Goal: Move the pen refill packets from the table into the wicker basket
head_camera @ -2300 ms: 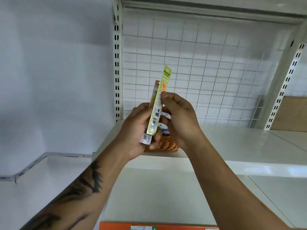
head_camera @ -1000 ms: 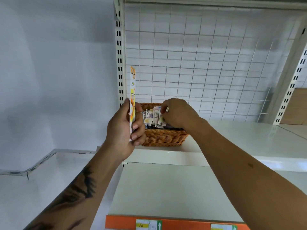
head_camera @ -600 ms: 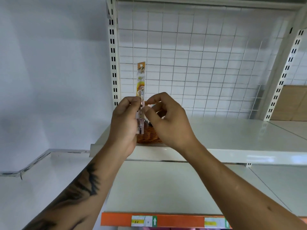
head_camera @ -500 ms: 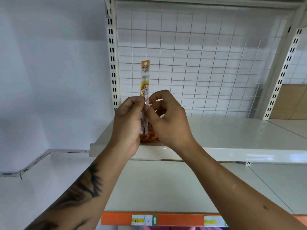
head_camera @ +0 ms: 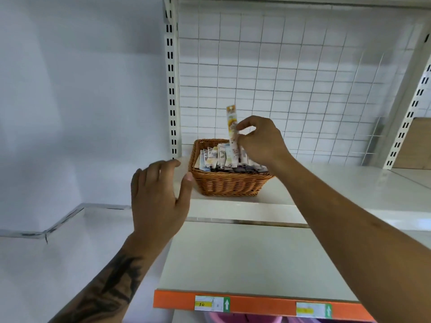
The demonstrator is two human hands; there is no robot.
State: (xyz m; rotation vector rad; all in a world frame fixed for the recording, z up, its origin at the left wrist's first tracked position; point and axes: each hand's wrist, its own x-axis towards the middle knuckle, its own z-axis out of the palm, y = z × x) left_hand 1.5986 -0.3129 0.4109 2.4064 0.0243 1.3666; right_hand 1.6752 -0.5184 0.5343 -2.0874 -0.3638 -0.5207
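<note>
A wicker basket (head_camera: pixel 227 184) stands on the upper white shelf (head_camera: pixel 326 183), with several pen refill packets (head_camera: pixel 215 157) upright inside it. My right hand (head_camera: pixel 261 142) pinches one long orange-and-white refill packet (head_camera: pixel 231 122) and holds it upright over the basket, its lower end among the other packets. My left hand (head_camera: pixel 158 197) hovers to the left of the basket and in front of it, fingers spread and holding nothing.
A white wire grid panel (head_camera: pixel 291 89) backs the shelf, between slotted uprights (head_camera: pixel 171 89). A lower shelf (head_camera: pixel 245 259) with an orange price strip (head_camera: pixel 256 304) juts out beneath. A white wall (head_camera: pixel 81 101) lies left, a brown board (head_camera: pixel 417 143) far right.
The packet passed from both hands to my right hand alone, which carried it over the basket. My left hand let go and dropped down to the left, open.
</note>
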